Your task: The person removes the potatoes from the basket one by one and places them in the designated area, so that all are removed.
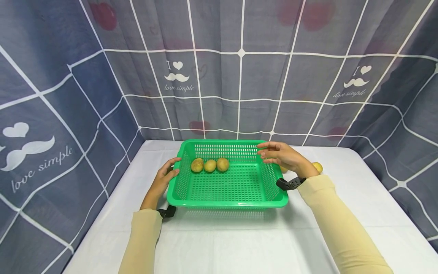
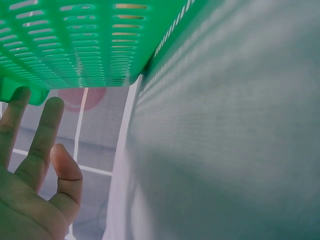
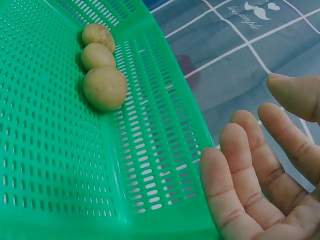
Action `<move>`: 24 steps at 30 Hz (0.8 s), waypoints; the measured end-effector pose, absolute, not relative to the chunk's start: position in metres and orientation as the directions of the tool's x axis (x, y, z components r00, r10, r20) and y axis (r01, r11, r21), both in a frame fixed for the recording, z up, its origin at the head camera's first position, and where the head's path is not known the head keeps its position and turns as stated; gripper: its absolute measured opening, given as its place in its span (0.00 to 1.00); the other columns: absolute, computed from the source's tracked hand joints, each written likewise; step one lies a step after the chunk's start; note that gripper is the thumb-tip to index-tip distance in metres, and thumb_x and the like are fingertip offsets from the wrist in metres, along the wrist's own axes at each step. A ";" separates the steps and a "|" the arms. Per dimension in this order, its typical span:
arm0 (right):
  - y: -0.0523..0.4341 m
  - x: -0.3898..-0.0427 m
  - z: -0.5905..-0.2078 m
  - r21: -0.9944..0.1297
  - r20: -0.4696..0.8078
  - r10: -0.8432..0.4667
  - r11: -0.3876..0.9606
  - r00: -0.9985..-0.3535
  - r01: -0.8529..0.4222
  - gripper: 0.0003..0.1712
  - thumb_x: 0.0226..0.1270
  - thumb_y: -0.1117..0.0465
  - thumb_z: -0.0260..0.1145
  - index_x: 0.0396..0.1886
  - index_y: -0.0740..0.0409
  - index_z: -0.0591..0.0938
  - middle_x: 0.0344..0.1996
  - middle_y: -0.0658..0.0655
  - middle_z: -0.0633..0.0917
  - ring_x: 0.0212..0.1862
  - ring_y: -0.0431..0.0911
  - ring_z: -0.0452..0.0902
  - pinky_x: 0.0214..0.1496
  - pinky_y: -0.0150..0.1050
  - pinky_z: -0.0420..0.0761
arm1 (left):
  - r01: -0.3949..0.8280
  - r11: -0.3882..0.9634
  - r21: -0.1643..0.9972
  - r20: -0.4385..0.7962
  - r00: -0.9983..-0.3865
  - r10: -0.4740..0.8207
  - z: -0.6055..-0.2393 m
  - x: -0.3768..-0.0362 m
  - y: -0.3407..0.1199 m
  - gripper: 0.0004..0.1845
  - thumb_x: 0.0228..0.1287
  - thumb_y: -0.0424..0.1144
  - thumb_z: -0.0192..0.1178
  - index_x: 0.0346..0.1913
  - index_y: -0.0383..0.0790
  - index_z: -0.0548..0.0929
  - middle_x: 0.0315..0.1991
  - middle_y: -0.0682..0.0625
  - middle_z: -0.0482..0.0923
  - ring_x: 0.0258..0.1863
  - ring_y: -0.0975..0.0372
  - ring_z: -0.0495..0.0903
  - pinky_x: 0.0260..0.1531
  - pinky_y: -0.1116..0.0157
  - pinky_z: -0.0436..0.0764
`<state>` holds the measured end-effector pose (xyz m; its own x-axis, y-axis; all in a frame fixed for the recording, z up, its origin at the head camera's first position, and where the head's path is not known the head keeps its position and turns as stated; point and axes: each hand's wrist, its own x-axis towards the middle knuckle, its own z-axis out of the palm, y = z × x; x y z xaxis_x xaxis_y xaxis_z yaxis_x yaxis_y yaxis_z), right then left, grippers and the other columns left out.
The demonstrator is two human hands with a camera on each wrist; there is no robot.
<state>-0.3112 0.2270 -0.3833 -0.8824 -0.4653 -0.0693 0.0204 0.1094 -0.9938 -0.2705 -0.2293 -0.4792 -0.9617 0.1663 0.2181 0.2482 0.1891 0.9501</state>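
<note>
Where the head view takes in the whole scene, a green basket (image 1: 227, 182) is seen standing on a white table (image 1: 239, 243), with three potatoes (image 1: 210, 165) lined up against its far wall. The left hand (image 1: 163, 182) is laid against the basket's left rim with its fingers loosely spread and nothing gripped, while the right hand (image 1: 284, 156) is held over the basket's far right corner, fingers straight and apart, nothing held. Another potato (image 1: 317, 166) is shown on the table just right of the basket, half hidden behind the right wrist; neither wrist view shows it. From the left wrist view only the underside of the basket's rim (image 2: 75, 45) and the straightened fingers (image 2: 45, 135) below it are given, and the potatoes are not seen. The right wrist view shows the potatoes (image 3: 104, 88) touching one another in a row inside the basket (image 3: 60, 150), with the open fingers (image 3: 235, 170) just outside its wall and not touching it.
</note>
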 end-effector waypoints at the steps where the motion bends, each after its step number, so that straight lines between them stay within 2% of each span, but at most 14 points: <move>1: 0.225 -0.312 -0.383 -0.993 -0.069 -0.462 0.112 -0.884 0.019 0.30 0.79 0.73 0.61 0.75 0.80 0.67 0.51 0.48 0.88 0.52 0.40 0.85 0.59 0.37 0.85 | 0.249 0.190 0.950 0.218 -0.961 0.169 -0.479 -0.270 -0.230 0.28 0.82 0.33 0.51 0.79 0.28 0.67 0.83 0.33 0.57 0.79 0.38 0.61 0.68 0.59 0.70; 4: 0.219 -0.316 -0.383 -0.993 -0.068 -0.444 0.117 -0.893 0.017 0.31 0.79 0.73 0.62 0.76 0.80 0.66 0.50 0.47 0.87 0.51 0.40 0.85 0.59 0.37 0.85 | 0.249 0.186 0.950 0.217 -0.960 0.176 -0.479 -0.270 -0.231 0.28 0.82 0.34 0.50 0.79 0.29 0.66 0.84 0.33 0.55 0.82 0.36 0.57 0.74 0.47 0.67; 7: 0.213 -0.320 -0.384 -0.995 -0.053 -0.436 0.104 -0.899 0.009 0.32 0.80 0.74 0.61 0.76 0.82 0.64 0.49 0.47 0.87 0.50 0.40 0.85 0.60 0.39 0.85 | 0.252 0.180 0.951 0.219 -0.958 0.183 -0.479 -0.270 -0.231 0.28 0.83 0.34 0.50 0.79 0.29 0.66 0.85 0.32 0.53 0.83 0.32 0.50 0.78 0.36 0.58; 10: 0.209 -0.325 -0.386 -0.995 -0.042 -0.428 0.096 -0.903 0.001 0.31 0.80 0.74 0.61 0.76 0.82 0.64 0.50 0.49 0.87 0.51 0.41 0.86 0.61 0.41 0.85 | 0.251 0.175 0.952 0.220 -0.958 0.182 -0.478 -0.270 -0.232 0.28 0.83 0.35 0.50 0.79 0.29 0.66 0.85 0.32 0.51 0.84 0.31 0.47 0.79 0.34 0.54; 12: 0.206 -0.328 -0.388 -0.995 -0.043 -0.423 0.099 -0.905 0.001 0.31 0.80 0.74 0.61 0.77 0.82 0.64 0.53 0.56 0.87 0.51 0.41 0.86 0.63 0.42 0.85 | 0.250 0.173 0.953 0.220 -0.959 0.177 -0.479 -0.270 -0.232 0.27 0.83 0.34 0.51 0.79 0.28 0.67 0.85 0.32 0.54 0.82 0.33 0.53 0.78 0.43 0.63; 14: 0.203 -0.330 -0.390 -0.994 -0.050 -0.420 0.113 -0.906 0.002 0.32 0.80 0.74 0.61 0.77 0.81 0.64 0.59 0.65 0.84 0.54 0.43 0.86 0.63 0.42 0.84 | 0.247 0.169 0.954 0.219 -0.961 0.168 -0.479 -0.270 -0.232 0.27 0.82 0.33 0.51 0.78 0.28 0.68 0.83 0.32 0.57 0.80 0.35 0.59 0.73 0.56 0.71; 17: 0.197 -0.334 -0.392 -0.992 -0.057 -0.418 0.126 -0.907 0.005 0.31 0.81 0.74 0.61 0.78 0.80 0.64 0.66 0.74 0.79 0.57 0.47 0.86 0.63 0.41 0.85 | 0.245 0.166 0.955 0.219 -0.962 0.161 -0.480 -0.271 -0.231 0.27 0.82 0.32 0.52 0.78 0.28 0.68 0.82 0.32 0.60 0.75 0.40 0.66 0.61 0.70 0.73; 20: 0.191 -0.338 -0.394 -0.992 -0.056 -0.421 0.130 -0.905 0.001 0.30 0.81 0.73 0.61 0.77 0.80 0.66 0.66 0.74 0.79 0.59 0.51 0.85 0.64 0.43 0.84 | 0.242 0.166 0.956 0.216 -0.963 0.160 -0.480 -0.272 -0.231 0.27 0.82 0.32 0.52 0.79 0.29 0.68 0.81 0.32 0.62 0.73 0.45 0.69 0.60 0.72 0.74; 24: 0.183 -0.342 -0.397 -0.991 -0.065 -0.433 0.132 -0.899 0.008 0.30 0.81 0.73 0.61 0.77 0.78 0.67 0.64 0.70 0.81 0.58 0.48 0.85 0.73 0.57 0.77 | 0.246 0.171 0.954 0.219 -0.963 0.159 -0.481 -0.273 -0.231 0.28 0.81 0.32 0.52 0.79 0.29 0.68 0.79 0.33 0.64 0.67 0.57 0.72 0.59 0.72 0.74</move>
<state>-0.3417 0.1830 -0.3970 -0.8990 -0.4332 -0.0646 0.0075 0.1322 -0.9912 -0.2726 -0.2307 -0.4809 -0.9626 0.1591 0.2195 0.2458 0.1706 0.9542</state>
